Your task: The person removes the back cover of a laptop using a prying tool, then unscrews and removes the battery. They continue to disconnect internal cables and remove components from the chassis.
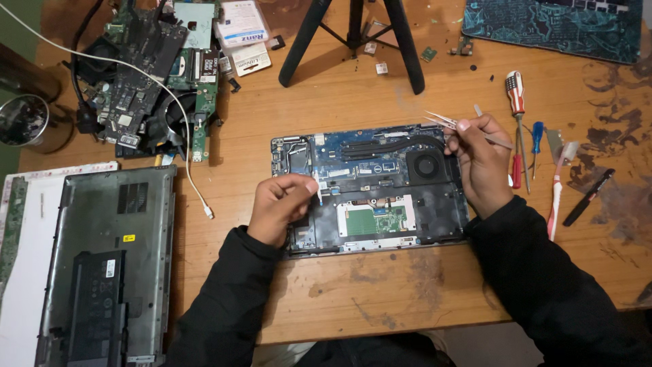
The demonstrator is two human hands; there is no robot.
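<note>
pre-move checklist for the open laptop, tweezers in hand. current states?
1. Right hand grips the tweezers: ok.
2. Tweezer tips clear of the board, over the laptop's top edge: ok.
3. Left hand pinches a small white strip at the board's left side: ok.
4. Strip free of its connector: cannot tell.
5. Fan unobstructed: ok.
6. Screwdrivers lie apart, right of the laptop: ok.

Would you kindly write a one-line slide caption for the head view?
Right hand holds tweezers over an opened laptop while the left hand pinches a small white part.
</note>
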